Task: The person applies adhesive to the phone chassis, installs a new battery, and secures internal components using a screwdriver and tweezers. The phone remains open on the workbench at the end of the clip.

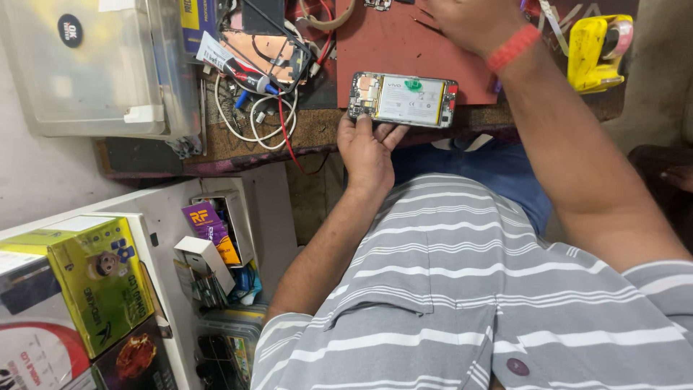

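- Left hand (368, 148) at the near edge of the desk (317, 130), fingers curled up around the near long side of an opened phone (403, 100), gripping it.
- Opened phone held level, back cover off, pale battery and circuit board facing up, lying partly over a red mat (390, 43).
- Right hand (462, 22) farther off over the red mat, red wristband at the wrist; fingers cut off by the top edge, so grip impossible to tell.
- Left of the phone: coiled white cable (253, 119), red-handled screwdriver (249, 76).
- Far right: yellow tape dispenser (592, 50).
- Far left: clear plastic box (86, 65).
- Near left: shelf with coloured cartons (101, 282).
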Motion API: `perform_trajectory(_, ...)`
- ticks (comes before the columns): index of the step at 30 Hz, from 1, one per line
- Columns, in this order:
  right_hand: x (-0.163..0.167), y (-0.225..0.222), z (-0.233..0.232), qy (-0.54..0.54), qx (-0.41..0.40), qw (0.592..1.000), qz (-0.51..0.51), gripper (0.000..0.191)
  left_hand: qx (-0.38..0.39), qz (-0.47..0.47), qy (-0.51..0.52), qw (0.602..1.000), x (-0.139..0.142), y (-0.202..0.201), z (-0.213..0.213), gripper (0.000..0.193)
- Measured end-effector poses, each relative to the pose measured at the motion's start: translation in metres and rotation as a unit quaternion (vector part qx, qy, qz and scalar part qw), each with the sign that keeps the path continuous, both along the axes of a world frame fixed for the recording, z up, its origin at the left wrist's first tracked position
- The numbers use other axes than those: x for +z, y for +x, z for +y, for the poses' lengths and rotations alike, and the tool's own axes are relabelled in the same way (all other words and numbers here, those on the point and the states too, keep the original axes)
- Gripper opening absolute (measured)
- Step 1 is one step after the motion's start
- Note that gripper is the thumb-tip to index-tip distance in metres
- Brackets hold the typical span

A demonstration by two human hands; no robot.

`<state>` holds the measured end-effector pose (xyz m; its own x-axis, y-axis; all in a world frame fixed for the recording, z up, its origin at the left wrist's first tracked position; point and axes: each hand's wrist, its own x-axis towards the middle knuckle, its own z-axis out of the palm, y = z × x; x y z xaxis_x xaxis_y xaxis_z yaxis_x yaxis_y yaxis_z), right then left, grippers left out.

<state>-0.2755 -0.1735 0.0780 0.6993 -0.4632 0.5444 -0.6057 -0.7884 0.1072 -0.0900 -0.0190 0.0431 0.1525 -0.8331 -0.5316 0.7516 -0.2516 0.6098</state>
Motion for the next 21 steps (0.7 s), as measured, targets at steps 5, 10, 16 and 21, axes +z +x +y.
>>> perform_trajectory(5, 0.006, -0.035, 0.098, 0.325, -0.097, 0.923, -0.183, 0.040, 0.022, -0.027, 0.010, 0.999, -0.009, -0.015, -0.016, 0.023)
perform_trajectory(10, -0.006, -0.034, 0.135, 0.293, -0.127, 0.929, -0.189, 0.036, -0.046, -0.125, 0.020, 0.991, -0.013, -0.010, -0.022, 0.018)
perform_trajectory(16, -0.003, -0.073, 0.139, 0.266, -0.177, 0.923, -0.216, 0.030, -0.241, -0.347, 0.064, 0.904, 0.002, 0.018, -0.031, 0.030)
perform_trajectory(21, 0.001, -0.109, 0.138, 0.205, -0.344, 0.908, -0.121, 0.044, -0.260, -0.419, 0.080, 0.867, 0.018, 0.015, -0.030, 0.035)
